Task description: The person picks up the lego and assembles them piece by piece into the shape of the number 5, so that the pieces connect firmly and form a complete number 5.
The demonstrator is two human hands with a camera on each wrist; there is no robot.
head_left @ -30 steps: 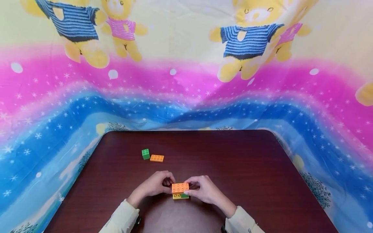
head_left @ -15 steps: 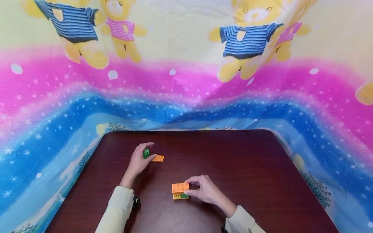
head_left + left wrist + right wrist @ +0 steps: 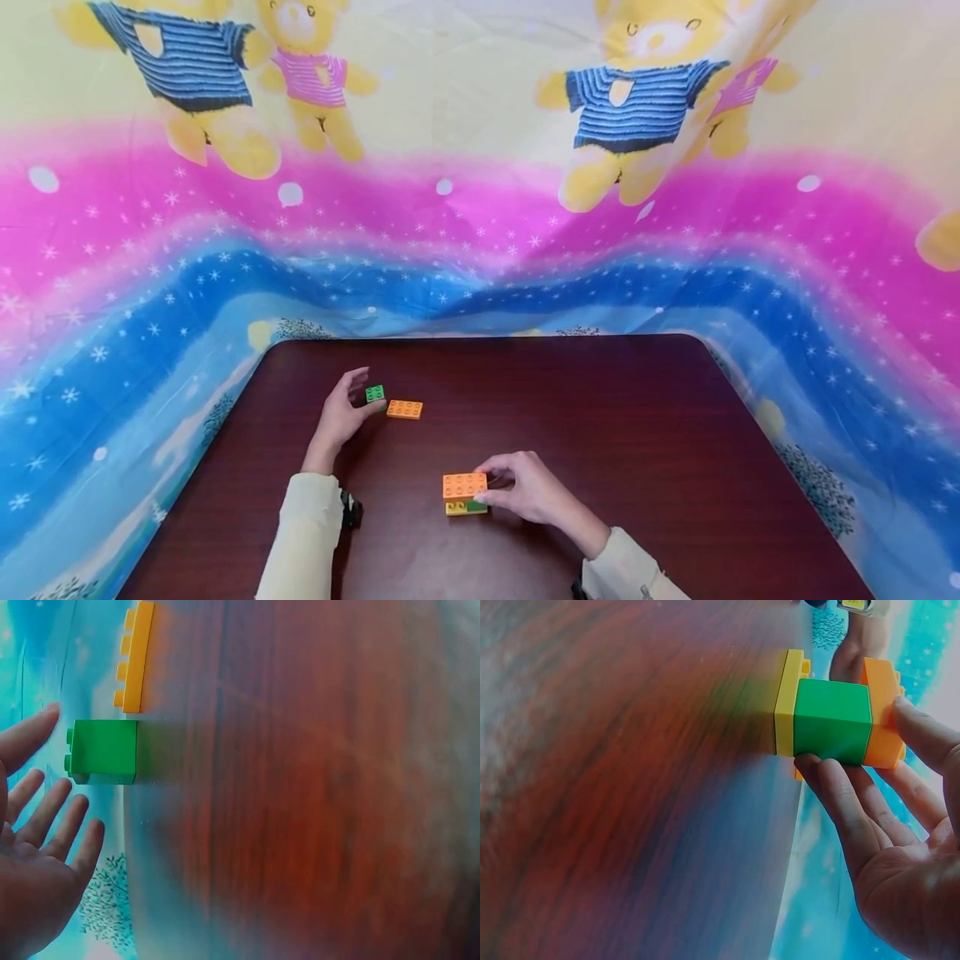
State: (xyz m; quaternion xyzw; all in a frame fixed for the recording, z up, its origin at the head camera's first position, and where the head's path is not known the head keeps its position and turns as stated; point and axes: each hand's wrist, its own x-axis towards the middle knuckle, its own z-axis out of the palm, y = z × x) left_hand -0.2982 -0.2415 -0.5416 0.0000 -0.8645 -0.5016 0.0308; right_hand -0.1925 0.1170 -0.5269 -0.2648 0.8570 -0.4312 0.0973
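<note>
a dark red-brown table is marked with streaked wood grain, its two far corners rounded and a soft sheen spread over its near part. on its far left part a green block is set with studs upward; just beside it, to the right, a flat orange brick is laid, also studs up. nearer the camera and well apart, a stack is borne on its yellow base plate.
</note>
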